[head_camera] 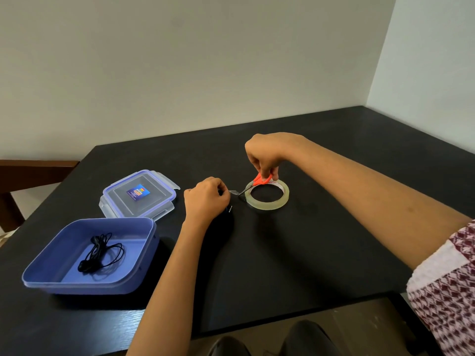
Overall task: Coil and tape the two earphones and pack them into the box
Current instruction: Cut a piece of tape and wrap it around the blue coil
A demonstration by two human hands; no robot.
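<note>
Now you're cutting tape (233,192) for the second earphone (228,209): left hand (205,199) pinching the strip taut, right hand (264,154) clamped on the scissors (259,181), needing a clean snip beside the roll (267,198).

A black table (321,227) with a faint wood grain fills the lower half of the view, pushed into a corner where 2 plain pale walls (180,60) meet. At the left edge stands a dark brown wooden chair (15,181). Soft, even light falls across the matte tabletop.
</note>
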